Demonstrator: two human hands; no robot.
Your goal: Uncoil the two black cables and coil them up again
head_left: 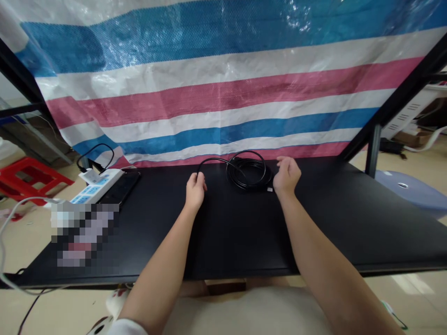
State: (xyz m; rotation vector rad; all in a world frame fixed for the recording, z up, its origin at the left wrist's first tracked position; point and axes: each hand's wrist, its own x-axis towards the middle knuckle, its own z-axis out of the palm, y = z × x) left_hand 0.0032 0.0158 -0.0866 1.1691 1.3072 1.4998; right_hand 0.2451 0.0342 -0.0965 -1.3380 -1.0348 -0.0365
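Note:
A coil of black cable (pixel 248 173) lies on the black tabletop toward its far edge. One length of it arches left from the coil into my left hand (pixel 195 188), which is closed around it just above the table. To the right of the coil is my right hand (pixel 287 174), raised a little with its fingers curled inward. Whatever may be inside those fingers is hidden. A small white tag or connector (pixel 270 189) shows between the coil and my right wrist.
A white power strip (pixel 99 185) with plugs and a dark phone-like slab (pixel 125 186) lie on the table's left side, beside a blurred-out patch. A striped plastic sheet (pixel 216 100) hangs behind. Black frame posts (pixel 373 151) flank the table (pixel 240 232). A red stool (pixel 33 177) stands left.

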